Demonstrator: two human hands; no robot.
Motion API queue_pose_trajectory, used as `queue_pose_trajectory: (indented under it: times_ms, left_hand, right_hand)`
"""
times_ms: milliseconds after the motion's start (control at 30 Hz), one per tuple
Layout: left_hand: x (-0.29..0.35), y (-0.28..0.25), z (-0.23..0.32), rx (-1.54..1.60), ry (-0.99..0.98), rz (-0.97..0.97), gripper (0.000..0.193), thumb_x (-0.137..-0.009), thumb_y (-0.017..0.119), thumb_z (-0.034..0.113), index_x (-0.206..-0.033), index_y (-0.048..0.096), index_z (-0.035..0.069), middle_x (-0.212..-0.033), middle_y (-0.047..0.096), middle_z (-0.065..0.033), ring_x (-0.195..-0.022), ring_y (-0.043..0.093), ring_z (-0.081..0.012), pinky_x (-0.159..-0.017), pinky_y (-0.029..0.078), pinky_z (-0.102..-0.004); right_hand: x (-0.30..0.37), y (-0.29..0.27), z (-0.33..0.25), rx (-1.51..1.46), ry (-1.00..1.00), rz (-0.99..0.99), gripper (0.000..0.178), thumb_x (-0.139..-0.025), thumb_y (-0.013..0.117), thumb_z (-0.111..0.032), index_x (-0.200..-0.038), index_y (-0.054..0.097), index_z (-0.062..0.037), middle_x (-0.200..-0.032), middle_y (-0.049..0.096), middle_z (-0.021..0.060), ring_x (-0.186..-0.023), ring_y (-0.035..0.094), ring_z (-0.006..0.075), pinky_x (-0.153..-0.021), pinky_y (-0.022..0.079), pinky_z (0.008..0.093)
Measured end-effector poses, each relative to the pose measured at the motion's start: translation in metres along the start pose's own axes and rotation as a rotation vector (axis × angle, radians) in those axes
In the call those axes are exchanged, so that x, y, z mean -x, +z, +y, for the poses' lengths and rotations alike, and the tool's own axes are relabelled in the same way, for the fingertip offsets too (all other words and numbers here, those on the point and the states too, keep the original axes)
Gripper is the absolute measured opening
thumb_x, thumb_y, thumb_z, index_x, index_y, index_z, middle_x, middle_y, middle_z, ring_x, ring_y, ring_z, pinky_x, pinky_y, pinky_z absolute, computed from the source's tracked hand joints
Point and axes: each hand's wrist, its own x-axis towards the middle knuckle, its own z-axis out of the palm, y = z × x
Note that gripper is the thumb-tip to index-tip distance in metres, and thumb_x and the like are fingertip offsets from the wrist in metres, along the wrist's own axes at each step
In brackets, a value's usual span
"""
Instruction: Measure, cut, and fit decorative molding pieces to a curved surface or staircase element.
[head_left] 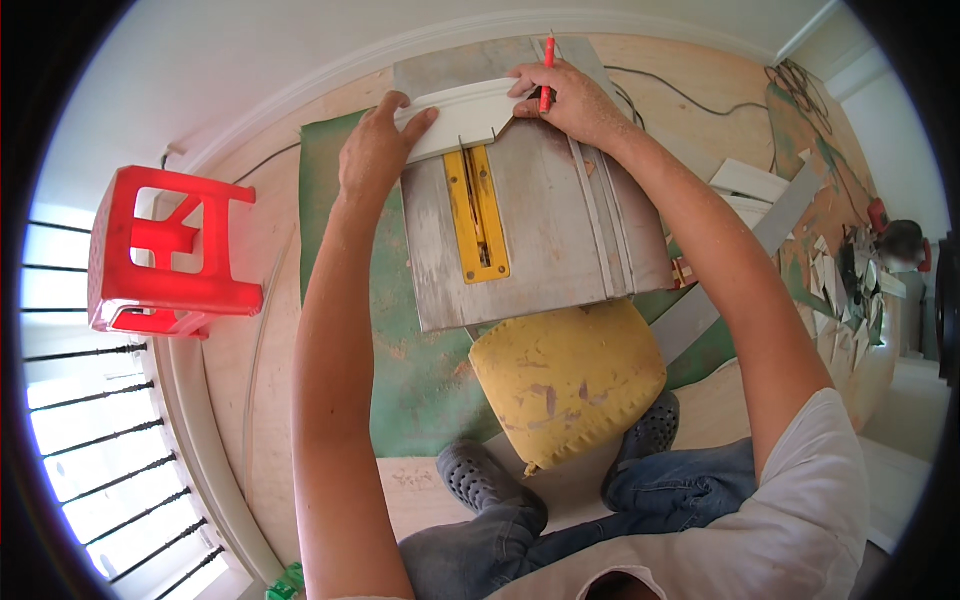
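Note:
A short white moulding piece with a profiled far edge lies across the far part of a grey metal table saw top. Its right end is cut at an angle, and thin dark slits show at its near edge. My left hand grips the left end, thumb on top. My right hand pinches the right end and also keeps a red pencil upright between its fingers. Nearer to me, a yellow insert plate surrounds the saw's slot; the moulding covers its far end.
A worn yellow padded sack sits between my feet and the saw. Green sheeting covers the floor underneath. At left stand a red plastic stool and a black-barred railing. Offcuts, cables and tools lie to the right.

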Motion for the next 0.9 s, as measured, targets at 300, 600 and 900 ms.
queue_pose_trajectory:
  times_ms: [300, 600, 900]
  left_hand:
    - [-0.024, 0.005, -0.007, -0.002, 0.069, 0.038, 0.06, -0.096, 0.059, 0.064, -0.13, 0.063, 0.016, -0.119, 0.072, -0.0181, -0.111, 0.07, -0.0339, -0.091, 0.054, -0.0471]
    - [-0.026, 0.006, -0.006, -0.022, 0.032, 0.017, 0.061, -0.096, 0.058, 0.066, -0.131, 0.062, 0.017, -0.122, 0.071, -0.0171, -0.114, 0.069, -0.0339, -0.093, 0.053, -0.0476]
    - [-0.03, 0.005, -0.006, -0.017, 0.016, -0.011, 0.061, -0.095, 0.059, 0.067, -0.132, 0.062, 0.018, -0.122, 0.07, -0.0166, -0.115, 0.067, -0.0344, -0.094, 0.052, -0.0478]
  right_hand:
    - [-0.007, 0.006, 0.006, 0.0, 0.049, 0.029, 0.022, -0.088, 0.079, -0.021, -0.099, 0.071, -0.0046, -0.09, 0.073, 0.0136, -0.09, 0.068, 0.0303, -0.079, 0.052, 0.041]
    - [-0.009, 0.004, 0.005, -0.002, 0.152, -0.072, 0.025, -0.088, 0.078, -0.017, -0.106, 0.068, -0.0037, -0.128, 0.07, 0.0132, -0.11, 0.067, 0.0323, -0.095, 0.052, 0.0408]
    - [-0.009, 0.005, 0.007, -0.001, 0.143, -0.056, 0.025, -0.087, 0.079, -0.019, -0.106, 0.07, -0.0036, -0.124, 0.071, 0.0133, -0.107, 0.067, 0.0319, -0.094, 0.052, 0.0405]
